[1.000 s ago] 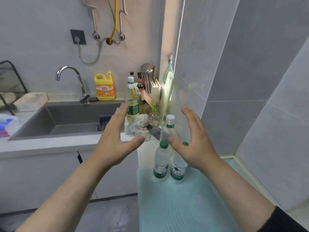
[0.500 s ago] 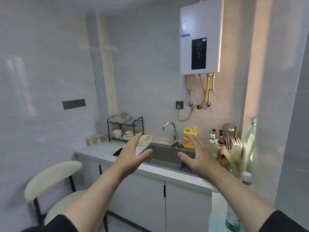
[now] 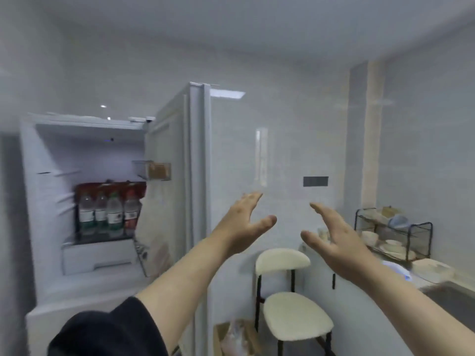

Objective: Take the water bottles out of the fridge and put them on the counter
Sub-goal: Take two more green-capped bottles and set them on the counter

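Facing open fridge (image 3: 84,201) now, sink gone, both hands empty

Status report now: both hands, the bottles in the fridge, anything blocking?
Left hand open, empty. Right hand open, empty. Water bottles upright on fridge shelf, door open. Nothing seen blocking the shelf.

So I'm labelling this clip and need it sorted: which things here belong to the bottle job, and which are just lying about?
Job: water bottles on a shelf of the open fridge; counter; left hand and right hand, both empty.
Lying about: chair; dish rack with bowls; cardboard box on the floor.
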A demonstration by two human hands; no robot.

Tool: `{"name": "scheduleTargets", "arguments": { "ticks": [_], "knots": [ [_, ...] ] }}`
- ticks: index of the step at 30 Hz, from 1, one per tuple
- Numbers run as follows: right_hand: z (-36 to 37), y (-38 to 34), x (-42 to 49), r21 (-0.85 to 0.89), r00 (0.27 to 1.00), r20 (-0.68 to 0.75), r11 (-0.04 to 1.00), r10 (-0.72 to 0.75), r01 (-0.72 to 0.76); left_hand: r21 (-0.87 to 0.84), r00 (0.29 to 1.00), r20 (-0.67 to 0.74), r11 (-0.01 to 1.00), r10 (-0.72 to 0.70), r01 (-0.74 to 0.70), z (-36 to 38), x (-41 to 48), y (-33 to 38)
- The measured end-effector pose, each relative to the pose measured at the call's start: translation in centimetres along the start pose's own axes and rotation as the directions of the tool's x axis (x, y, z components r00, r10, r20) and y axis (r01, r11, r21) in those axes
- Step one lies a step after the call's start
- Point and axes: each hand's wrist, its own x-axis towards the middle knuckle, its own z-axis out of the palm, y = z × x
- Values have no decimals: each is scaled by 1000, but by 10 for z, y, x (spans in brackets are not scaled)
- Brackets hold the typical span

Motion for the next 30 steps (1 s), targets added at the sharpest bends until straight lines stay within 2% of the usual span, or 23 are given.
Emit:
{"name": "scheduleTargets", "arguments": {
  "ticks": [3,5,8,14,20,24,30],
  "knots": [
    [53,-68,23,115,990,27,984,-141,137,36,996,-70,998,-55,58,-74,-36,-28],
    [129,-169,51,217,964,70,947,-256,236,85,975,-189,987,-117,135,-176,-85,-91],
    [178,-222,57,313,949,84,913,-303,263,112,948,-247,965,-202,235,-234,-119,-139],
    [240,-264,53,377,942,106,890,-317,257,85,882,-353,929,-311,361,-290,-182,-192],
    [332,-325,90,442,954,187,887,-233,130,105,851,-423,917,-310,386,-371,-214,-281],
    [396,-336,124,471,953,239,881,-184,52,67,827,-425,898,-369,435,-387,-208,-345],
    [502,-339,189,478,959,222,877,-179,53,53,802,-437,878,-407,475,-380,-172,-441]
  ]
}}
